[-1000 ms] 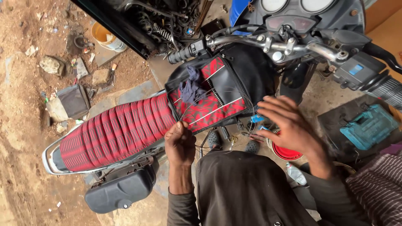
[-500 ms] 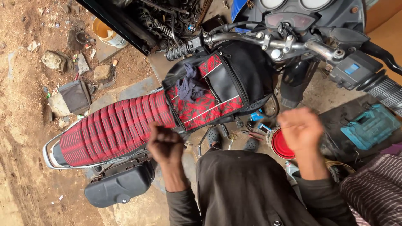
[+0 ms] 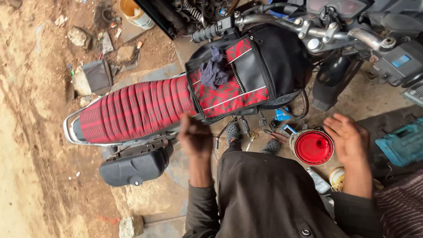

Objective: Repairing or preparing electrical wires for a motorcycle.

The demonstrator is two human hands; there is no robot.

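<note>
A motorcycle stands below me with a red and black ribbed seat and a black and red tank cover; a dark rag lies on the cover. My left hand hangs blurred beside the seat's near edge, its fingers curled with nothing seen in them. My right hand is spread open just right of a red funnel standing on the ground, close to its rim and holding nothing. The handlebar crosses the top of the view.
A black side cover lies on the ground under the seat. A teal tool case sits at the right. Small tools and parts lie by my sandalled feet. Stones, a dark box and a bucket are at upper left.
My right hand has come off the tank cover and dropped down to the right, beside the red funnel. My left hand has moved slightly and stays near the seat edge.
</note>
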